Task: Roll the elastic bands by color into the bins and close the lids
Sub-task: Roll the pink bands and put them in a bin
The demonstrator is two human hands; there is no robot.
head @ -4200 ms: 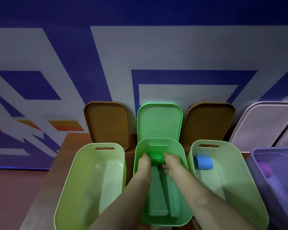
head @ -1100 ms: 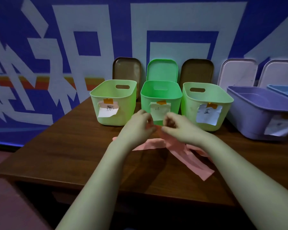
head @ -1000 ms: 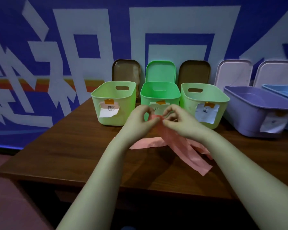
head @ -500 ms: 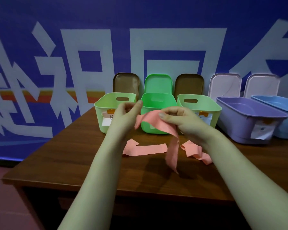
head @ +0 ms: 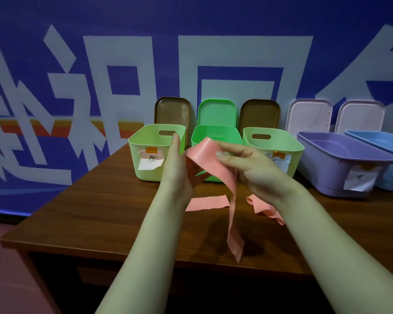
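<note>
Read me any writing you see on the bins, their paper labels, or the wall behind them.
Nothing reads clearly.
Taped paper label on the left light green plastic bin: dark handwriting, too blurred to read.
Labels on the right light green bin and the purple bin: unreadable.
Blue wall: large white shapes, possibly characters, cropped and not legible.

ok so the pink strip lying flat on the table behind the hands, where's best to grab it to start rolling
Take the flat pink strip by its right short end, coming down from above with a thumb-and-finger pinch. It lies flat on the table, so only an end can be lifted, and that end is bare, while the left end runs behind the left hand. Both hands are busy with the held band for now.
</note>
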